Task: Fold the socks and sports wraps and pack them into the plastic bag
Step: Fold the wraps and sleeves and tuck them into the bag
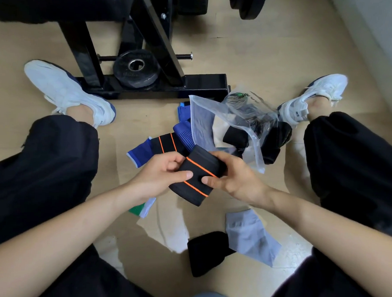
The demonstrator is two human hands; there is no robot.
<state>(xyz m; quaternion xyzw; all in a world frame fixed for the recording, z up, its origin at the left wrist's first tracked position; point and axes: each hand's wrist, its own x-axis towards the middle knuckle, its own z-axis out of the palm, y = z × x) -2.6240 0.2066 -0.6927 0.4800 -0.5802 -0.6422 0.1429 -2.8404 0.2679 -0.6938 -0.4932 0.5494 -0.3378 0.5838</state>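
Both hands hold a black sports wrap with orange stripes (pixel 197 177) above the floor between my legs. My left hand (pixel 160 176) grips its left side with the thumb on top. My right hand (pixel 234 177) grips its right side, thumb pressed on the fabric. A clear plastic bag (pixel 227 125) lies just beyond, holding several folded dark and pale items. A second black and orange wrap (pixel 166 142) and blue wraps (pixel 138 152) lie beside the bag. Nearer me lie a light blue sock (pixel 249 236), a black wrap (pixel 206 252), a white sock (pixel 171 228) and a green and white sock (pixel 142 207).
A black weight bench frame (pixel 148 83) with a weight plate (pixel 135 67) stands on the floor ahead. My legs in black trousers and white shoes (pixel 65 91) flank the pile on both sides. A wall runs along the far right.
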